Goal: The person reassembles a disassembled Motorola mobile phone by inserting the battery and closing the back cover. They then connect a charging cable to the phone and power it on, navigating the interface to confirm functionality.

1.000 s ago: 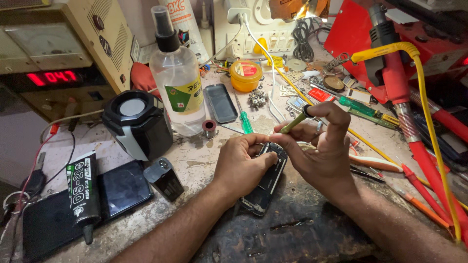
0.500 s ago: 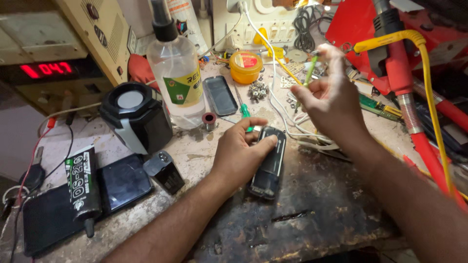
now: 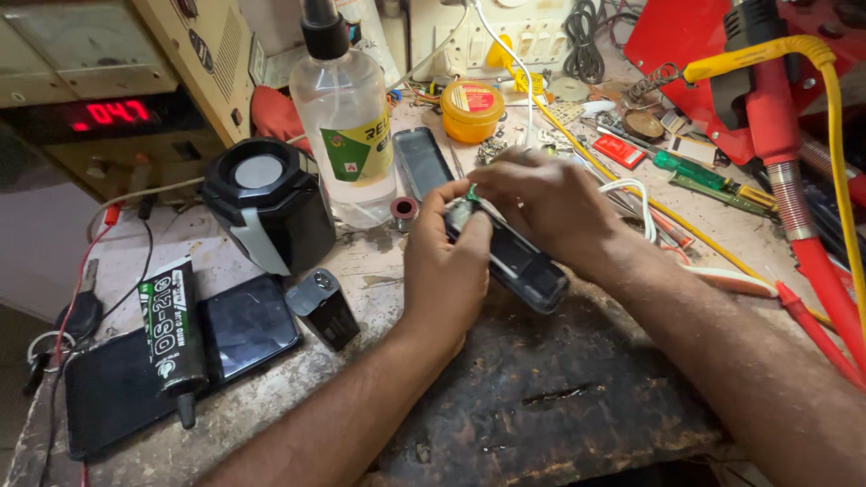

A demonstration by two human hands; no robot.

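A: Black plastic, one item: a small handset (image 3: 519, 261) lying aslant on the bench (image 3: 577, 397), its upper end lifted between both hands. Count the rest against it.

B: Two hands. The left hand (image 3: 446, 271) is clamped on the handset's upper left edge, thumb over the top. The right hand (image 3: 546, 203) comes in from above right, fingertips pinched together at the same end on something small and green; what it is, I cannot tell.

A: Containers?

B: Two. One clear bottle (image 3: 347, 126) with a black nozzle, behind and left of the handset, holding clear liquid. One round yellow tin (image 3: 472, 111) with an orange lid, behind the handset, shut, contents hidden.

A: Other handsets or panels?

B: One narrow dark panel (image 3: 424, 162) flat just behind the handset, between bottle and tin. One larger dark slab phone (image 3: 244, 329) well left of it, with one black glue tube (image 3: 171, 334) lying across it.

A: Loose items?

B: One small solder spool (image 3: 403, 210) just left of the handset's upper end. One black block (image 3: 325, 308) left of the handset, beside the slab phone. One squat black speaker-like box (image 3: 262, 212) further left. One red-handled hot-air tool (image 3: 785, 162) well right of the handset, a yellow cable (image 3: 812, 54) looped over it. One green-handled screwdriver (image 3: 713, 180) right of the handset. One meter box (image 3: 117, 113) with a red digit display, far left.
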